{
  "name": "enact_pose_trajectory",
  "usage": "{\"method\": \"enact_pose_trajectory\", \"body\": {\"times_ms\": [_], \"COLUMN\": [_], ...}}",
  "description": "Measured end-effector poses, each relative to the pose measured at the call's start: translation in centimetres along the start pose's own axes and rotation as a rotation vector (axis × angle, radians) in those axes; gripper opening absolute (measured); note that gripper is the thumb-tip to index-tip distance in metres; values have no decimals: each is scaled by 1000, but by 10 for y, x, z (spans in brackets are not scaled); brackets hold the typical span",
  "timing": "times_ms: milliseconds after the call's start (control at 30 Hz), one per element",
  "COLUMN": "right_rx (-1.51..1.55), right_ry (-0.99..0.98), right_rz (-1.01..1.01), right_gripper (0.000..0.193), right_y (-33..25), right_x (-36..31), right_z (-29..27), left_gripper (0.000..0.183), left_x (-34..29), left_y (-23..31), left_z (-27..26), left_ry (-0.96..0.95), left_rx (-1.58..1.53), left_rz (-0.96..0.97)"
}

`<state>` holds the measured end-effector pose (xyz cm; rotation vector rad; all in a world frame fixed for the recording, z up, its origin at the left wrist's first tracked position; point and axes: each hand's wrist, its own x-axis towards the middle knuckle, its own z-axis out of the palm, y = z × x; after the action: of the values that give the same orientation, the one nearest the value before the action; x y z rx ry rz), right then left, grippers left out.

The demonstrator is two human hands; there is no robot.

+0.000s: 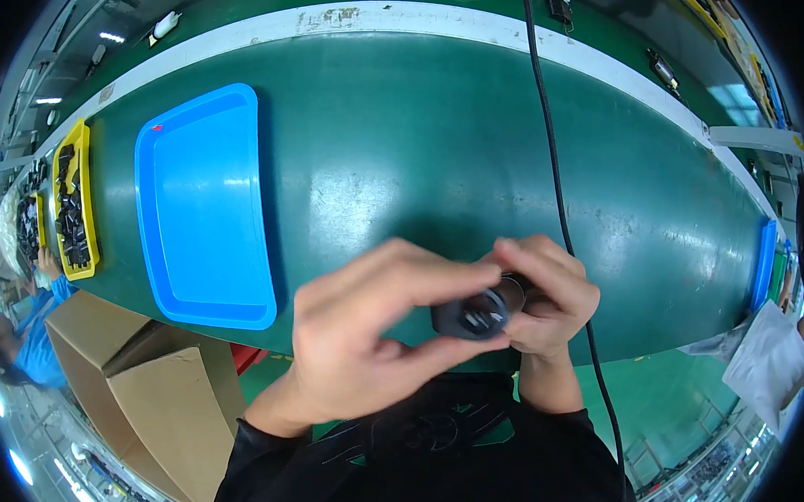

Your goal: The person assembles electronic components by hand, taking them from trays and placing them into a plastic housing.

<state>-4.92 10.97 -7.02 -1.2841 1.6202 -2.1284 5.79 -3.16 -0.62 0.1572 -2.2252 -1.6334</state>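
Observation:
Close in front of my body I hold a small black cylindrical part (469,317) between both hands. Its round open end faces up toward me, and pale metallic pieces show inside it. My left hand (356,331) grips it with the thumb and fingers on opposite sides. On the other side, my right hand (550,298) has its fingers curled round the part's far end, which they mostly hide. Both hands are slightly smeared by motion. A black cable (549,134) hangs down just beyond my right hand; whether it joins the part I cannot tell.
A blue tray (256,204) lies on the green worktable (395,115), left of my hands. Farther left are a yellow tray (92,240) of black parts, a co-worker in blue (41,338) and an open cardboard box (169,409). White plastic bags (767,364) are at the right.

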Motion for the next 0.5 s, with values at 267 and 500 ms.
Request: {"method": "enact_pose_trajectory", "body": {"times_ms": [267, 500], "right_rx": [143, 250], "right_ry": [-192, -336], "right_rz": [678, 795], "right_gripper": [17, 22], "right_y": [-15, -14], "right_x": [10, 15], "right_z": [-26, -34], "left_gripper": [42, 39], "left_x": [0, 0], "left_y": [-25, -30], "left_z": [-1, 2], "left_ry": [43, -32], "left_rx": [-559, -635], "left_rz": [-370, -461]}}
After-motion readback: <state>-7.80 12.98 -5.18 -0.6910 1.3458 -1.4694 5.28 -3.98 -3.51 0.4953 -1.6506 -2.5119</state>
